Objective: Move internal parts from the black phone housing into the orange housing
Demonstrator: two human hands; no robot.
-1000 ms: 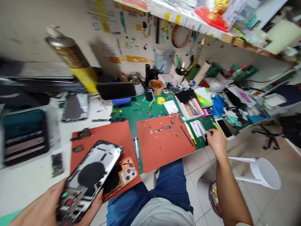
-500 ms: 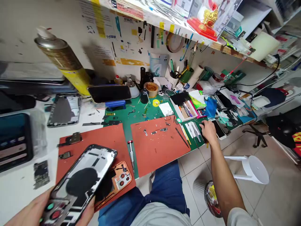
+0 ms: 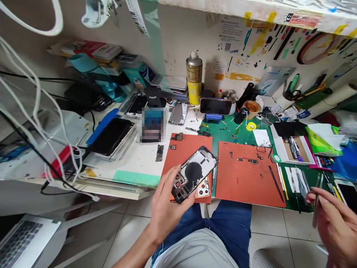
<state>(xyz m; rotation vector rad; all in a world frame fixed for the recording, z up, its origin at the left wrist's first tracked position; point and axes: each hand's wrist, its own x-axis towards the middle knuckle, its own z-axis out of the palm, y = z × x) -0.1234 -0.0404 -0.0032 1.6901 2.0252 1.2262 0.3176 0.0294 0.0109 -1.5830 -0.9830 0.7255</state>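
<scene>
My left hand (image 3: 167, 204) is closed around the edges of an opened phone housing (image 3: 206, 163), tilted, with a black round patch and camera holes inside. Partly hidden beneath it, an orange phone back (image 3: 203, 190) with camera rings lies on the left red mat (image 3: 173, 163). At the right, my right hand (image 3: 334, 219) pinches slim metal tweezers (image 3: 317, 208), blurred by motion, over the table's front edge. Close by them, several thin tools lie on a white pad (image 3: 291, 178). Small phone parts (image 3: 252, 161) are spread over the right red mat (image 3: 237, 186).
A phone rests on a blue stand (image 3: 213, 117) behind the mats, beside a spray can (image 3: 194, 80). An open white box (image 3: 302, 158) stands at the right. White cables (image 3: 39, 96) hang at the left, above a laptop (image 3: 22, 238). A shelf (image 3: 251, 7) overhangs the bench.
The view has swung left. My right hand has come up from among the tools with tweezers in it. My left hand has brought the phone housing further over the left red mat.
</scene>
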